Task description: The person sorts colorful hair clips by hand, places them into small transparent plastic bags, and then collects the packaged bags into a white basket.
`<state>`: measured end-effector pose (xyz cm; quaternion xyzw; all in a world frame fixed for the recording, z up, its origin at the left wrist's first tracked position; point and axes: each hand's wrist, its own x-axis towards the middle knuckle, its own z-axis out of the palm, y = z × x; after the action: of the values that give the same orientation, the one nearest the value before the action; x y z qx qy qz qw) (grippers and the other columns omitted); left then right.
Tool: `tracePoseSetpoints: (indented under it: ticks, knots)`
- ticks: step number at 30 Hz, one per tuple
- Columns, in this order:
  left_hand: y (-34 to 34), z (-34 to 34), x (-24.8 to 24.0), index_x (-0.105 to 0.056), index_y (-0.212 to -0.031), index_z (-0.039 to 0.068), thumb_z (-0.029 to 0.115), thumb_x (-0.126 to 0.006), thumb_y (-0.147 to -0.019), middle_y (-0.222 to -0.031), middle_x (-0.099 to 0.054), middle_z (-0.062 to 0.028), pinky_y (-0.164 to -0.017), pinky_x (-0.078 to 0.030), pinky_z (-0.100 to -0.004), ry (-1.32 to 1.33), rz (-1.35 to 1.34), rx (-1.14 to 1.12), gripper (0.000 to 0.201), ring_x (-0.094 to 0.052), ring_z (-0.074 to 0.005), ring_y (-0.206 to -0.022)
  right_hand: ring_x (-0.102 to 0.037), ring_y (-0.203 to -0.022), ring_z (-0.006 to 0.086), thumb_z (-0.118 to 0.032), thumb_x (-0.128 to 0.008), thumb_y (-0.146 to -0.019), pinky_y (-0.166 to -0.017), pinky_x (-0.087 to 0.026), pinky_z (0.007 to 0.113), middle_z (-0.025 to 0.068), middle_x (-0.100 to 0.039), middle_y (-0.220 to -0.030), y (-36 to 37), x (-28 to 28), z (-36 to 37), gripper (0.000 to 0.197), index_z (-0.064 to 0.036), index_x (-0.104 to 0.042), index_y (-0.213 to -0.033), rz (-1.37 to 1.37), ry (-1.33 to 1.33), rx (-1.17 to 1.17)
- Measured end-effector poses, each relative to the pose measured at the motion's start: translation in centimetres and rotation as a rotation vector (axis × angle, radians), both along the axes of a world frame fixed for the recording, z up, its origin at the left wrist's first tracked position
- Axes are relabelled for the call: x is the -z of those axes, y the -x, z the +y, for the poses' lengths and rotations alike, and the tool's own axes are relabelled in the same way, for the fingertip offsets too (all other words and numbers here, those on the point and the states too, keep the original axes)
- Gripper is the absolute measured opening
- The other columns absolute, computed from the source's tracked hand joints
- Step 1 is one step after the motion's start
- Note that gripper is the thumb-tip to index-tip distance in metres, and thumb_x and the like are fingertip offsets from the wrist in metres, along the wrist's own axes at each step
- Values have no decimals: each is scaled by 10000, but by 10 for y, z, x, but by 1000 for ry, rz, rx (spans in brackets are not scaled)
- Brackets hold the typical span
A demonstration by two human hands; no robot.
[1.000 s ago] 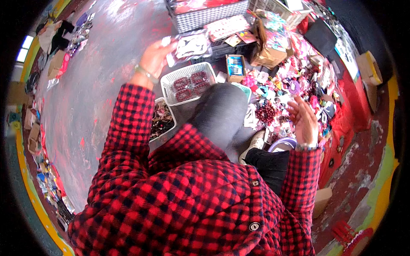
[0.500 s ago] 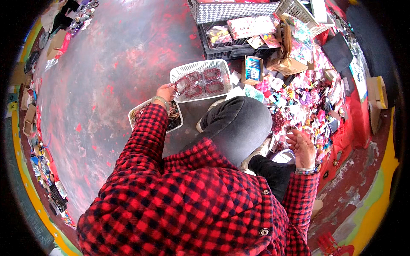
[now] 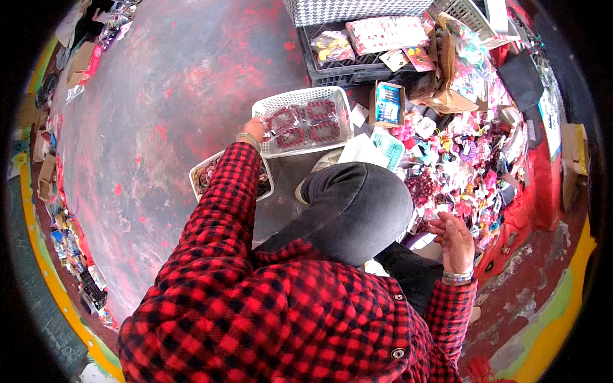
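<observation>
My left hand (image 3: pixel 254 130) reaches to the left rim of a white plastic basket (image 3: pixel 260 110). Its fingers are closed at the edge of a clear packet (image 3: pixel 281 119) with a dark red beaded ring in it; the fingertips are partly hidden. Several such packets lie side by side in the basket. Below that forearm stands a smaller white basket (image 3: pixel 271 182) of mixed small items, partly covered by the sleeve. My right hand (image 3: pixel 456 242) hovers, loosely bent and empty, by a heap of colourful trinkets (image 3: pixel 453 156), its fingers a little apart.
A black crate (image 3: pixel 325 78) with bagged goods stands at the back, a patterned grey bin (image 3: pixel 357 14) behind it. Nearer are a small carton with blue packs (image 3: pixel 387 103), a green basket (image 3: pixel 387 147) and white paper (image 3: pixel 361 152). My bent knee (image 3: pixel 364 204) fills the middle.
The packets at the basket's left have shifted and now lie flatter and straighter beside the others. My left hand has moved slightly left and down to the rim. My right hand stays beside the heap.
</observation>
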<state>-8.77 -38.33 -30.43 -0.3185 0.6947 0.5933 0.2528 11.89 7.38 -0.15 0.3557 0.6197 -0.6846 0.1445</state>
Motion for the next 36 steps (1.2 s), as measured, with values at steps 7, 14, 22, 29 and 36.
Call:
tracePoseSetpoints:
  ticks: [7,14,22,29,36]
  knots:
    - [42,17,19,-569,-1029,96,57,-461,-824,-900,-613,-56,-510,-504,-331,201,25,260,235,-603,-185,-764,-588,-765,148,-222,-494,-879,-640,-434,223,109,-614,-917,-2,5,3,343,50,-517,-1088,-15,-19,19]
    - [57,6,61,-492,-1118,-18,117,-529,-792,-962,-606,-201,-736,-498,-369,843,-32,852,354,-614,-290,-858,-592,-747,148,-223,-504,-869,-629,-432,219,110,-617,-897,-2,12,10,352,59,-524,-1078,-40,-19,25]
    - [48,21,42,-529,-1058,-26,179,-501,-784,-990,-588,-240,-827,-452,-414,865,-19,312,344,-574,-356,-937,-607,-741,148,-204,-522,-876,-619,-451,210,114,-629,-899,-3,15,14,330,49,-528,-1089,-34,2,40]
    - [18,26,24,-630,-891,-1,226,-474,-800,-927,-614,-214,-765,-476,-429,929,108,460,290,-587,-380,-875,-597,-757,142,-213,-506,-876,-632,-444,209,109,-622,-901,-9,9,12,344,61,-525,-1085,-21,-2,38]
    - [-59,6,108,-589,-766,62,194,-436,-831,-702,-572,-129,-604,-461,-387,641,451,558,212,-575,-305,-691,-590,-758,142,-220,-498,-874,-640,-437,218,104,-615,-918,-18,0,10,359,62,-516,-1097,20,-17,-24]
